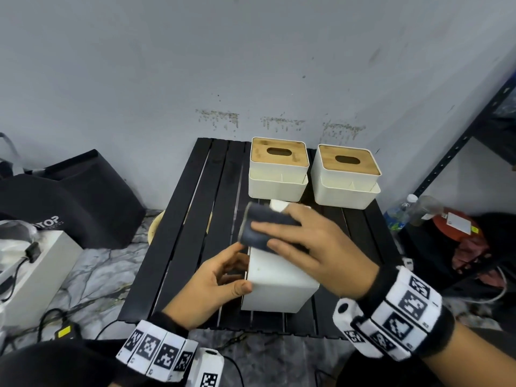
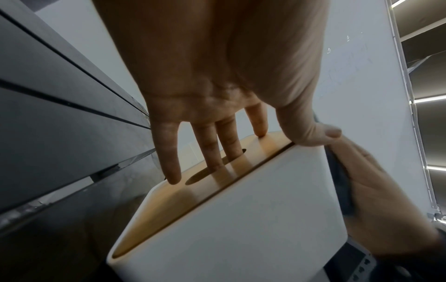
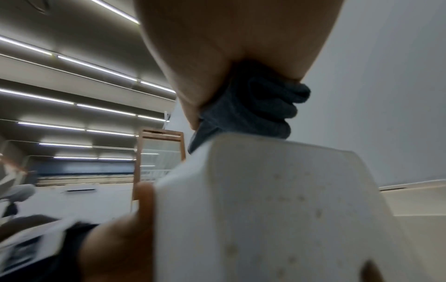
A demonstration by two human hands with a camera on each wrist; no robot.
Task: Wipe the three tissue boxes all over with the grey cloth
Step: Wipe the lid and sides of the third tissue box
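Two white tissue boxes with wooden lids, one (image 1: 279,174) left of the other (image 1: 344,180), stand upright at the back of the black slatted table (image 1: 195,219). The third tissue box (image 1: 279,286) (image 2: 253,219) (image 3: 277,209) is tipped on its side near the front. My left hand (image 1: 237,270) (image 2: 277,133) grips it, fingers on the wooden lid and thumb over the white edge. My right hand (image 1: 282,238) holds the bunched grey cloth (image 1: 259,227) (image 3: 260,106) against the box's far upper edge. The box's right side is hidden behind my right hand.
Black bags (image 1: 83,202) and a white case (image 1: 36,269) with cables lie on the floor to the left. A dark metal shelf (image 1: 460,152), a plastic bottle (image 1: 399,213) and a red item (image 1: 458,227) stand to the right. A grey wall rises just behind the table.
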